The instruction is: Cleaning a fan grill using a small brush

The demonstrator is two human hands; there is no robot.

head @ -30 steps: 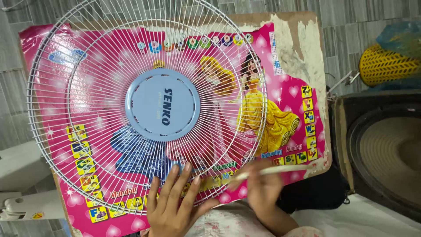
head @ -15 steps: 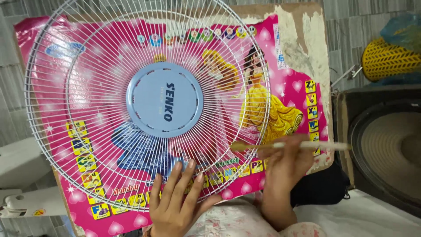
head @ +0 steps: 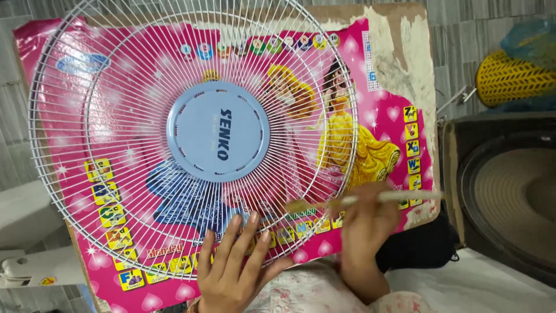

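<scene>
1. Looking down from the head camera, a round white wire fan guard (head: 191, 139) with a pale blue plastic centre disc (head: 218, 131) lies flat on a bright pink illustrated board (head: 382, 116), whose top right corner is torn down to bare brown backing.

2. The left hand (head: 234, 269) rests palm down at the guard's near edge, fingers spread and pressed flat across the wires, closed on nothing and pinning the guard to the board.

3. The right hand (head: 365, 229) is closed around a slim pale-handled brush (head: 370, 199), held almost level, its bristle tip reaching left to the guard's lower right rim and its handle end pointing right. The wrist is bent upward, the forearm rising from the bottom of the frame over a floral cloth (head: 307, 293).

4. Risk, as judged from this pose: the guard is held only at one edge, so a firm sideways stroke of the brush could swing or slide it across the glossy board. The bristles could also snag between the close-set wires and bend, or flick loose dust toward the person.

5. To the right, well apart from both hands, a dark speaker box with a large round cone (head: 509, 197) sits below a yellow perforated plastic basket (head: 512, 78); grey tiled floor (head: 480, 35) shows behind.
</scene>
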